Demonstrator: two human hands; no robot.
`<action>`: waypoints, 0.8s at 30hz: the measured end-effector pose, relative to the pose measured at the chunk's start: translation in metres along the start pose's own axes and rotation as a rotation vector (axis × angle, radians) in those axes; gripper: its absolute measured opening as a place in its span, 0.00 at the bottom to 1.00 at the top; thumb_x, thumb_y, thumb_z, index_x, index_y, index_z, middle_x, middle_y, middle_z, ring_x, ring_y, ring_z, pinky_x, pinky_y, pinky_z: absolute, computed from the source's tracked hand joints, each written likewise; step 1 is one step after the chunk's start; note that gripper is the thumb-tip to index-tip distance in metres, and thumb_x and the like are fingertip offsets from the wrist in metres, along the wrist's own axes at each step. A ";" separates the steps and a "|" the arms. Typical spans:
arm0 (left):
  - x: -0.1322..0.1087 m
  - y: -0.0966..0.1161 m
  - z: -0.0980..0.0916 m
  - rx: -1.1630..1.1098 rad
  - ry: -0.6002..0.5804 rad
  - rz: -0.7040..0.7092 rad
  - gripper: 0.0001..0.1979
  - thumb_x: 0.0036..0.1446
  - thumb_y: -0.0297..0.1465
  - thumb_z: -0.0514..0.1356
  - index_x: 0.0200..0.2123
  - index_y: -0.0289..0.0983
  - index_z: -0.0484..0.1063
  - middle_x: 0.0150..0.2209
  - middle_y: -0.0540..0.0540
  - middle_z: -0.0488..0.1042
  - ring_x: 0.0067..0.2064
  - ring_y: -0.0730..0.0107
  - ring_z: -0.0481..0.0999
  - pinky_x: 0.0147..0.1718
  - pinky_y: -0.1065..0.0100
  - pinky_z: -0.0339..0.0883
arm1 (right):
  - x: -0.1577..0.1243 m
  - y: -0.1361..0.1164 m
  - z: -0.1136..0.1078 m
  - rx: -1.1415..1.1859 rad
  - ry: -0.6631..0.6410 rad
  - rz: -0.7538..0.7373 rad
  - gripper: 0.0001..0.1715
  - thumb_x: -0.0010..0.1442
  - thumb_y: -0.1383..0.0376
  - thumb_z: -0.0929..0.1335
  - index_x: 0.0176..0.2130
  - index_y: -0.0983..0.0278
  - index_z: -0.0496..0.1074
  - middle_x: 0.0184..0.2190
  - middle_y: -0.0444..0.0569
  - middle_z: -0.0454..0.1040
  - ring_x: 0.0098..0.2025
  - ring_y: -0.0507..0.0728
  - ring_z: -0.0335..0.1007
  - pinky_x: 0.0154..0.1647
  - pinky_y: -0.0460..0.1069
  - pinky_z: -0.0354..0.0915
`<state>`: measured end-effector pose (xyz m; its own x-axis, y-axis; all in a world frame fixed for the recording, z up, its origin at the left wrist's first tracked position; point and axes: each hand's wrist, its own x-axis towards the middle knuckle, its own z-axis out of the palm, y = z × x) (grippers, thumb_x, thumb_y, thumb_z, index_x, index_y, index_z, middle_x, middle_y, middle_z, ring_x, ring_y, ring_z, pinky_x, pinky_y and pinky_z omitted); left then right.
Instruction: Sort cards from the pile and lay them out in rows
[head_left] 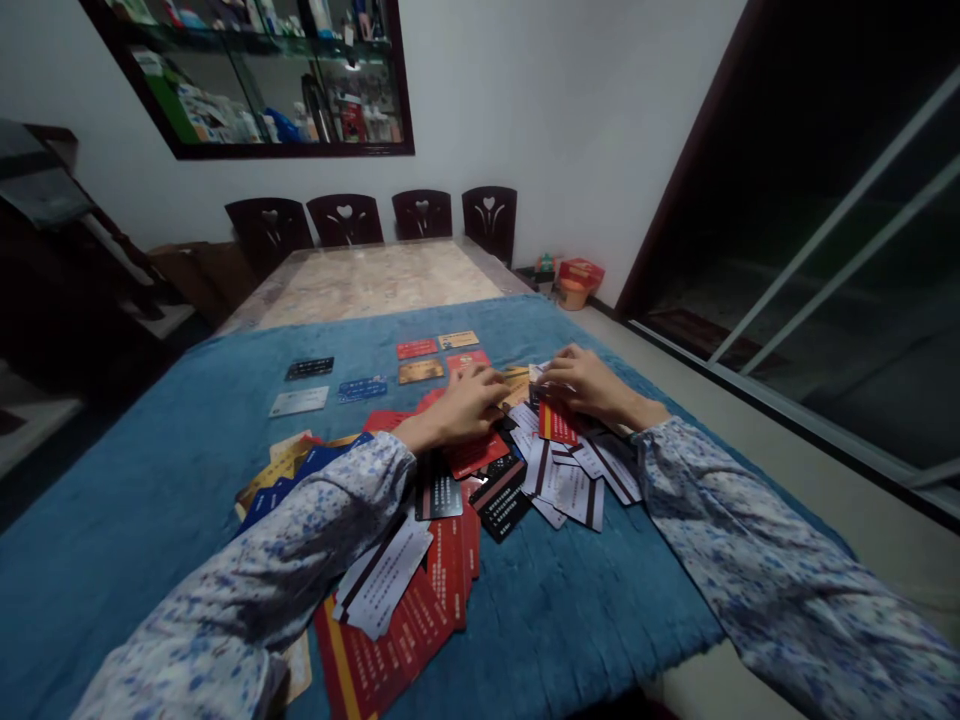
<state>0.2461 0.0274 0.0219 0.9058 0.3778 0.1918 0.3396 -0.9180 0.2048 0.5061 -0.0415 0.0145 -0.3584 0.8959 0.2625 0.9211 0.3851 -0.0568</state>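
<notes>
Plastic cards lie in a loose, overlapping pile between and below my hands. My left hand [471, 402], fingers bent and close together, rests over red cards [477, 455] beside some yellow cards [516, 386]; whatever its fingertips hold is hidden. My right hand [581, 385] has its curled fingers on cards at the pile's right side, above a red card with a yellow stripe [556, 424]. White cards with dark stripes [570, 490] fan out below it. A black card [498, 498] lies between the hands. More red cards [405, 640] spread under my left forearm.
Ahead lie separate cards: a black card [310, 368], a silver card [298, 401], a blue card [363, 389], a gold card [421, 371] and others. A blue cloth [187, 420] covers the near table. Dark chairs [345, 220] stand behind its bare far end [375, 270].
</notes>
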 end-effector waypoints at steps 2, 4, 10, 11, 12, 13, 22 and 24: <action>0.005 0.012 0.006 0.002 -0.013 0.061 0.15 0.64 0.31 0.58 0.53 0.40 0.74 0.59 0.38 0.71 0.64 0.46 0.61 0.57 0.43 0.57 | -0.005 0.001 0.002 0.018 0.015 -0.005 0.16 0.64 0.67 0.66 0.46 0.58 0.82 0.45 0.55 0.81 0.49 0.64 0.65 0.47 0.58 0.60; 0.009 0.023 0.011 0.015 -0.032 0.133 0.16 0.65 0.30 0.57 0.55 0.41 0.73 0.62 0.39 0.69 0.65 0.45 0.59 0.56 0.43 0.57 | -0.009 0.001 0.002 0.039 0.026 -0.018 0.17 0.64 0.68 0.66 0.46 0.58 0.82 0.46 0.55 0.81 0.49 0.64 0.65 0.48 0.58 0.61; 0.020 0.044 0.023 0.048 -0.071 0.309 0.16 0.70 0.34 0.50 0.55 0.43 0.72 0.58 0.40 0.73 0.63 0.48 0.63 0.56 0.45 0.58 | -0.012 -0.003 0.002 0.102 0.009 -0.080 0.15 0.64 0.67 0.66 0.40 0.58 0.83 0.43 0.56 0.81 0.49 0.63 0.66 0.50 0.58 0.62; 0.020 0.044 0.024 0.052 -0.079 0.324 0.16 0.71 0.34 0.50 0.55 0.43 0.72 0.58 0.40 0.73 0.63 0.48 0.63 0.57 0.45 0.57 | -0.012 -0.003 0.002 0.107 0.009 -0.079 0.15 0.64 0.67 0.66 0.40 0.59 0.83 0.42 0.56 0.81 0.49 0.63 0.67 0.50 0.58 0.63; 0.020 0.045 0.024 0.057 -0.087 0.335 0.16 0.71 0.35 0.50 0.55 0.43 0.72 0.58 0.41 0.74 0.63 0.48 0.63 0.57 0.44 0.57 | -0.013 -0.003 0.003 0.109 0.015 -0.073 0.15 0.64 0.68 0.66 0.40 0.59 0.83 0.42 0.56 0.81 0.49 0.63 0.67 0.49 0.58 0.63; 0.020 0.044 0.024 0.062 -0.091 0.343 0.15 0.71 0.35 0.49 0.54 0.43 0.72 0.57 0.41 0.74 0.63 0.48 0.63 0.57 0.44 0.56 | -0.013 -0.002 0.003 0.111 0.024 -0.068 0.15 0.64 0.68 0.66 0.41 0.59 0.84 0.42 0.56 0.81 0.49 0.64 0.67 0.49 0.58 0.63; 0.009 0.029 0.014 0.145 -0.059 0.311 0.15 0.72 0.37 0.50 0.51 0.41 0.75 0.57 0.40 0.74 0.63 0.49 0.63 0.56 0.47 0.54 | -0.014 0.003 0.009 0.140 0.072 -0.188 0.15 0.67 0.66 0.65 0.45 0.60 0.82 0.42 0.55 0.81 0.47 0.63 0.68 0.51 0.60 0.65; 0.006 0.025 0.013 0.143 -0.041 0.297 0.15 0.72 0.37 0.50 0.50 0.41 0.75 0.55 0.40 0.75 0.63 0.49 0.63 0.56 0.48 0.53 | -0.013 0.004 0.010 0.142 0.077 -0.187 0.15 0.67 0.66 0.65 0.45 0.60 0.82 0.44 0.55 0.81 0.48 0.63 0.68 0.51 0.60 0.65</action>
<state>0.2638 0.0053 0.0154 0.9790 0.0884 0.1839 0.0885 -0.9960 0.0081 0.5127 -0.0500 0.0016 -0.5030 0.7886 0.3538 0.8073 0.5748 -0.1336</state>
